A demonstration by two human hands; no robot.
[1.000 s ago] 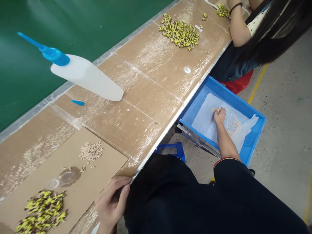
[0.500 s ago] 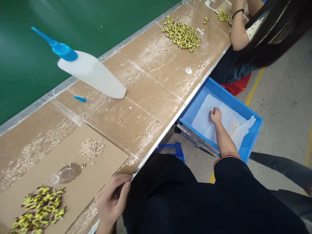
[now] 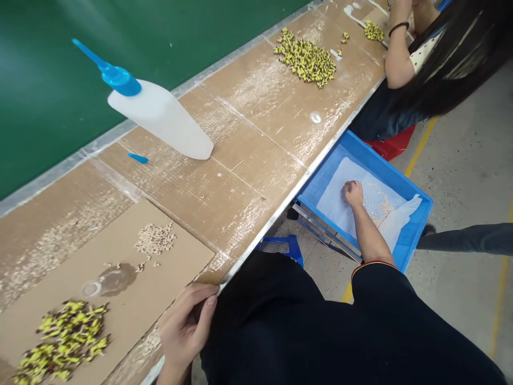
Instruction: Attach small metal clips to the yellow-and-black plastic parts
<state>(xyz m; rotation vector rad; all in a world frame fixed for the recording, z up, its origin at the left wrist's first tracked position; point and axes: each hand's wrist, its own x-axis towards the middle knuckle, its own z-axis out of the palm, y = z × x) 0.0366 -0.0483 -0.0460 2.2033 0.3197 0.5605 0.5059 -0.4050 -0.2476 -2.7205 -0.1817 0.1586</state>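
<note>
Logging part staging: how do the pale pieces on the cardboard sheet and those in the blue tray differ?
Spread: the cardboard pile is mostly bunched together; the tray pieces are scattered.
Surface: the cardboard pile sits on bare cardboard; the tray pieces lie on a white liner.
Contact: no hand touches the cardboard pile; the right hand is down among the tray pieces.
Shared: pale colour, small pieces.

Single head-worn view from above the wearer's lap, facing forward and down, workbench (image 3: 256, 144) close, blue tray (image 3: 419, 206) right
</note>
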